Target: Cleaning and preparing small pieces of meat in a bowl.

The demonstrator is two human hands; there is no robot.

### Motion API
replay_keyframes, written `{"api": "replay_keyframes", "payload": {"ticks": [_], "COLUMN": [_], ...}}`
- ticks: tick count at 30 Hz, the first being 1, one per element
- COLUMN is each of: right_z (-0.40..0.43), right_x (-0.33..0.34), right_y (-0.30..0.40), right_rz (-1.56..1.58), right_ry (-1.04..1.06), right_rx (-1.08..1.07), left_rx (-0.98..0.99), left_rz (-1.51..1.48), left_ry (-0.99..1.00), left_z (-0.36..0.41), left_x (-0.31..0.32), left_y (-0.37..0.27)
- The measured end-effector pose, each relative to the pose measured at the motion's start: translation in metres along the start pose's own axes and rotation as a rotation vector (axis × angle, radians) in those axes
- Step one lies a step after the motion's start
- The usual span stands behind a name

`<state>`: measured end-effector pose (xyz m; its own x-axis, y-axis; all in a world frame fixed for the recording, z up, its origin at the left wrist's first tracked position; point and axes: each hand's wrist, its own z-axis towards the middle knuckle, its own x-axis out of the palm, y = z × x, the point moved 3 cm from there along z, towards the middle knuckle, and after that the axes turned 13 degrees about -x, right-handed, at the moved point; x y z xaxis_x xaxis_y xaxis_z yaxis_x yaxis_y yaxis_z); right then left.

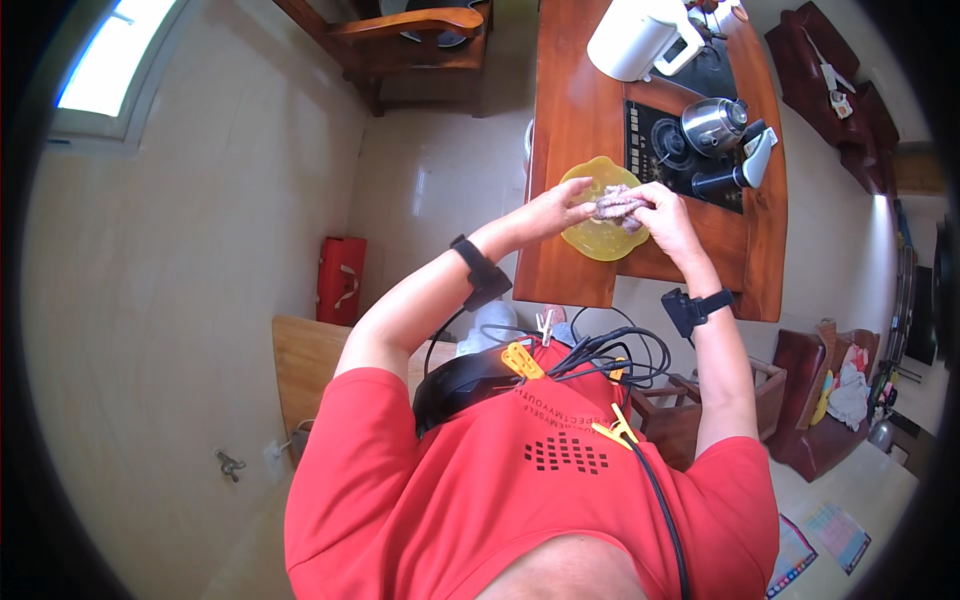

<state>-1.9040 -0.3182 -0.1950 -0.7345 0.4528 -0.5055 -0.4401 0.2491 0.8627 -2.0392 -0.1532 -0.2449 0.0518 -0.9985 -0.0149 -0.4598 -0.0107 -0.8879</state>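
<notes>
A bunched, pale purple cloth point(619, 207) is pinched in the fingers of my right hand point(669, 221), above a translucent yellow bowl point(606, 246) with a scalloped rim. My left hand point(559, 210) reaches over the bowl's left side, fingers and thumb spread apart, its thumb close to the cloth. Whether that thumb touches the cloth I cannot tell. The bowl rests near the front end of a reddish wooden table point(566, 281). Both hands and the cloth hide part of the bowl's inside.
Right behind the bowl lies a black hob panel point(651, 161) with a steel kettle point(712, 129) and a dark, grey-handled vessel point(724, 180). A white electric kettle point(634, 41) stands farther back. Black cables point(622, 349) hang at my waist beside yellow clips point(523, 361).
</notes>
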Motion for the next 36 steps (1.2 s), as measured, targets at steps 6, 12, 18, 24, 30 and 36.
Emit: {"api": "replay_keyframes", "payload": {"ticks": [6, 12, 18, 24, 30, 36], "right_z": [-0.006, -0.015, -0.022, -0.023, -0.032, -0.031], "right_x": [-0.002, 0.01, 0.022, 0.033, 0.039, 0.036], "right_y": [0.005, 0.018, -0.02, -0.033, -0.057, -0.063], "right_rz": [0.243, 0.525, 0.565, 0.635, 0.575, 0.63], "right_ry": [-0.061, -0.099, -0.154, -0.213, -0.32, -0.379], "right_rx": [0.086, 0.11, 0.343, 0.355, 0.349, 0.391], "left_rx": [-0.101, -0.067, -0.15, -0.132, -0.201, 0.071], "left_rz": [-0.407, -0.681, -0.613, -0.265, -0.077, -0.029], "left_ry": [0.432, 0.395, 0.182, -0.029, -0.152, -0.042], "left_z": [0.008, 0.033, 0.047, 0.056, 0.045, 0.034], "left_x": [0.025, 0.044, 0.048, 0.048, 0.051, 0.059], "left_y": [-0.016, 0.004, 0.005, 0.016, 0.005, 0.005]}}
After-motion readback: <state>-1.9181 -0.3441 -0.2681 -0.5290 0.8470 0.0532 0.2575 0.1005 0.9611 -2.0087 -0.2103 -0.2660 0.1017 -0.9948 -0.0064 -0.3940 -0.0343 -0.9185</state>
